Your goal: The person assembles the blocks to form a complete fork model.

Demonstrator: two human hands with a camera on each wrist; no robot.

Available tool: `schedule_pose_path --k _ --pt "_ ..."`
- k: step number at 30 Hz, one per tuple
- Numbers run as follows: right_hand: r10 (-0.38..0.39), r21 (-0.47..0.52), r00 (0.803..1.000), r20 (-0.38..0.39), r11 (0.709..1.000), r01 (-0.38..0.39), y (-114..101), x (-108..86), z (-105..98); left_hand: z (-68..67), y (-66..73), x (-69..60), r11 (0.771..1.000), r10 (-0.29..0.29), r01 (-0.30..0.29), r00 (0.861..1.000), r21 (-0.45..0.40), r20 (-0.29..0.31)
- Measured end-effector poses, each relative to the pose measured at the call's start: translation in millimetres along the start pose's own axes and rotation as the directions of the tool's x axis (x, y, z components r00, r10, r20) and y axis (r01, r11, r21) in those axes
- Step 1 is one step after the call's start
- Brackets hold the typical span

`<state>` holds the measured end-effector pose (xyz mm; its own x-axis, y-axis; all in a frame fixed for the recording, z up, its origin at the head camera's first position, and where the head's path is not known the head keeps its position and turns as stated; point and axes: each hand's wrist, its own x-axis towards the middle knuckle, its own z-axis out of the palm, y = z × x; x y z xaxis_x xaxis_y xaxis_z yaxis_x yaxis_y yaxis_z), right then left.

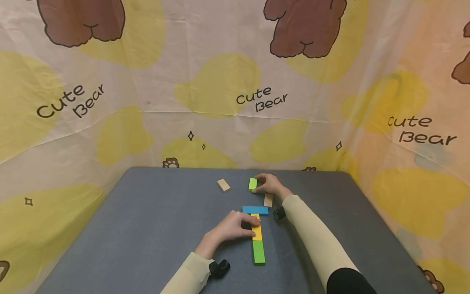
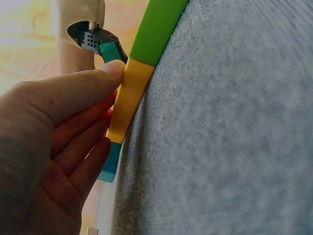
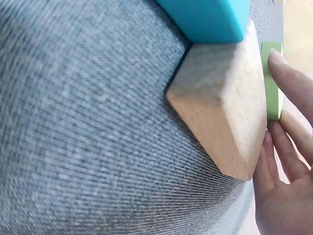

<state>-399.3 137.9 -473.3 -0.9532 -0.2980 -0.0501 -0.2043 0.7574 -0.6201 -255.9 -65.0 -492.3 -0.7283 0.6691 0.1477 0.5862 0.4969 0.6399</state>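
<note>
Left hand (image 1: 232,226) pinches yellow block (image 1: 258,232), blue block (image 1: 255,210) just beyond; right hand (image 1: 271,184), farther forward, pinches lime block (image 1: 252,184). Advisable: light left pressure, avoiding skewing yellow against blue; steady right pinch, clear of wooden block (image 1: 268,200) just nearside.

A blue-grey worktop (image 1: 147,228) with a woven, fabric-like surface narrows into the distance. On it, right of centre, a green block (image 1: 258,252) lies nearest the viewer, end to end with a yellow block (image 1: 258,232). A blue block (image 1: 255,210) lies crosswise at the yellow one's far end. Just beyond its right end is a tan wooden block (image 1: 268,200). Farther back, a pale wooden block (image 1: 223,185) lies at an angle, left of these and well apart.
</note>
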Motion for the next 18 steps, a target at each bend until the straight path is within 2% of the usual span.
schedule_pose_path --k 6,13,18 --pt "0.001 -0.005 1.0 0.004 1.0 0.0 1.2 0.4 0.0 0.4 1.2 0.0 1.0 -0.02 0.02 1.0 -0.012 0.004" --pt "-0.016 -0.023 1.0 0.002 1.0 0.016 0.9 0.3 -0.7 0.3 1.6 -0.7 1.0 -0.013 0.013 1.0 0.011 0.005" --pt "-0.028 -0.025 1.0 0.002 0.999 0.028 2.1 0.5 -0.7 0.2 3.1 -0.8 1.0 -0.026 0.026 1.0 -0.003 0.008"
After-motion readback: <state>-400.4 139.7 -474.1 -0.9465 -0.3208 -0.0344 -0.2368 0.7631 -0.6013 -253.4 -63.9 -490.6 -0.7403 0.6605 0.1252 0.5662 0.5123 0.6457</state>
